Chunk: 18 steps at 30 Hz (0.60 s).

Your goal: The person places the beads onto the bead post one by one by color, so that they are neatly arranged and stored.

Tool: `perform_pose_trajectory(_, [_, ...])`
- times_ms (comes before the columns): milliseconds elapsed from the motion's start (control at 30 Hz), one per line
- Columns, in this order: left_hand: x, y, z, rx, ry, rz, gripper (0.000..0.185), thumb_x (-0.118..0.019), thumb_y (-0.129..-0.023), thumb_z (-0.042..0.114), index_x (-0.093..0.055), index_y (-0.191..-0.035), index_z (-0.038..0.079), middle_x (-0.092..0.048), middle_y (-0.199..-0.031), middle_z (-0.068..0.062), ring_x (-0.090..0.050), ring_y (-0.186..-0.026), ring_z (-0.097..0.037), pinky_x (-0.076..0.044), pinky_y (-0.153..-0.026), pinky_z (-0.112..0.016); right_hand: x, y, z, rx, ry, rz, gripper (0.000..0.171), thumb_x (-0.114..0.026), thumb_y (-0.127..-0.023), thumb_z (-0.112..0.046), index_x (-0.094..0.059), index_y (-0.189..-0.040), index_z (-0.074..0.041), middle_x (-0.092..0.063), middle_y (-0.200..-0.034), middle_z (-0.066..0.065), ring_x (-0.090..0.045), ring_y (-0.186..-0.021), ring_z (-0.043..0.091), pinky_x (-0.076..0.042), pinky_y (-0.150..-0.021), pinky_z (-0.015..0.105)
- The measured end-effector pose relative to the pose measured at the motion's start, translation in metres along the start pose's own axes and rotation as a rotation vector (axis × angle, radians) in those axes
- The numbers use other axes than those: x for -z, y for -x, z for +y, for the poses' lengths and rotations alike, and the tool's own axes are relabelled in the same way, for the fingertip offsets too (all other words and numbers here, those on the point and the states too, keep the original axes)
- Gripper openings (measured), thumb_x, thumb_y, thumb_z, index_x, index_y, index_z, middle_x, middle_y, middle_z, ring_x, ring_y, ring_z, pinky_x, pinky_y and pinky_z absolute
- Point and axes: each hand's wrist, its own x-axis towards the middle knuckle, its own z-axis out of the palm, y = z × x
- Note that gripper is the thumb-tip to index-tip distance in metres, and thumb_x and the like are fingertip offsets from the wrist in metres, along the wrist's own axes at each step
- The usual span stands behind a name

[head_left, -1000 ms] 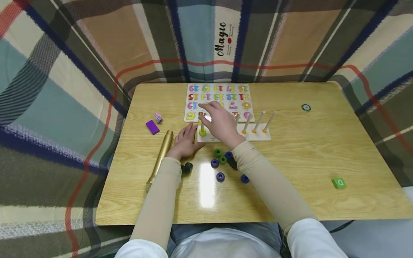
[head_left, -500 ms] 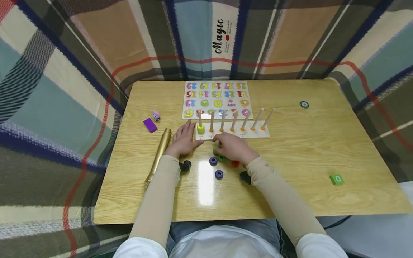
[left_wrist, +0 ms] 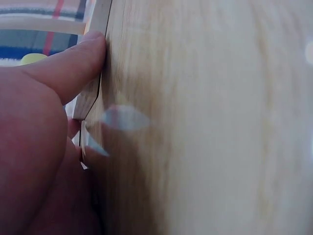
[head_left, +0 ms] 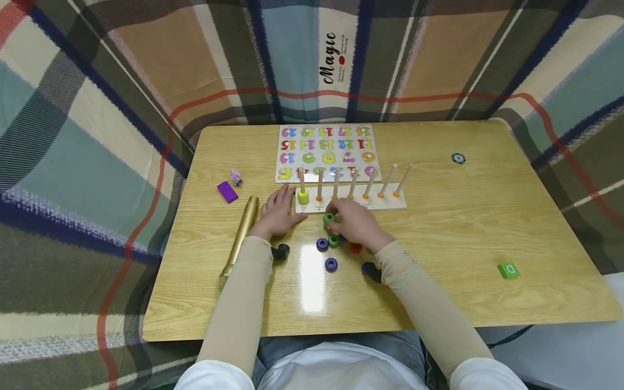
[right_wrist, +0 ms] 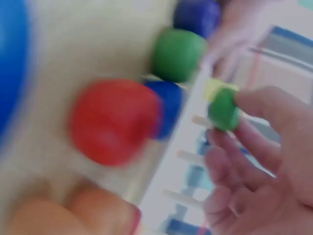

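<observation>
Green ring (right_wrist: 224, 109) between the fingers (right_wrist: 258, 143) of the right hand (head_left: 358, 222)

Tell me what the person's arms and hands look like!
The left hand and right hand are bare. Long beige fabric sleeves, slightly wrinkled, cover the forearms, with white fabric sleeves above them. Small black devices show by both wrists.

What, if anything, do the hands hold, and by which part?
The right hand pinches a green ring by its outer edge; the left hand rests against the pegboard.
</observation>
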Motion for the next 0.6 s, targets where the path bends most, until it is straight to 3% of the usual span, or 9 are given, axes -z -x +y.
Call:
perform_pose_trajectory(133, [-0.001, -0.001, 0.000, 0.001, 0.002, 0.003, 0.088, -0.059, -0.099, 0.052, -0.009, -0.165, 0.021, 0.008, -0.174, -0.005, 0.005, -0.159, -0.036, -0.004, -0.126, -0.062, 0.024, -0.001, -0.007, 0.068, -0.125, 0.245, 0.030, -0.069, -0.095, -0.021, -0.066, -0.123, -0.011, -0.068, -0.119, 0.006, -0.063, -0.089, 0.024, -0.052, -0.073, 0.037])
perform_pose_trajectory(267, [-0.001, 0.000, -0.001, 0.004, 0.005, 0.005, 0.088, -0.059, -0.099, 0.052, -0.009, -0.165, 0.021, 0.008, -0.174, -0.005, 0.005, -0.159, -0.037, -0.003, -0.126, -0.062, 0.042, -0.013, -0.017, 0.136, -0.152, 0.432, 0.031, -0.067, -0.097, -0.018, -0.065, -0.126, -0.008, -0.066, -0.120, 0.008, -0.056, -0.079, 0.021, -0.044, -0.068, 0.032])
perform_pose_trajectory(367, [-0.002, -0.001, -0.002, 0.001, 0.010, 0.001, 0.088, -0.059, -0.099, 0.052, -0.010, -0.165, 0.021, 0.008, -0.174, -0.005, 0.004, -0.159, -0.037, -0.004, -0.126, -0.062, 0.049, -0.023, -0.022, 0.126, -0.129, 0.443, 0.033, -0.066, -0.099, -0.021, -0.065, -0.129, -0.008, -0.065, -0.124, 0.008, -0.057, -0.079, 0.020, -0.045, -0.068, 0.032])
perform_pose_trajectory(600, [-0.001, -0.001, -0.002, 0.001, 0.005, 0.004, 0.088, -0.059, -0.099, 0.052, -0.010, -0.165, 0.020, 0.008, -0.174, -0.006, 0.004, -0.159, -0.038, -0.004, -0.126, -0.063, 0.052, -0.033, -0.029, 0.075, -0.032, 0.365, 0.039, -0.065, -0.101, -0.031, -0.064, -0.136, -0.015, -0.064, -0.132, 0.006, -0.060, -0.081, 0.019, -0.048, -0.064, 0.034])
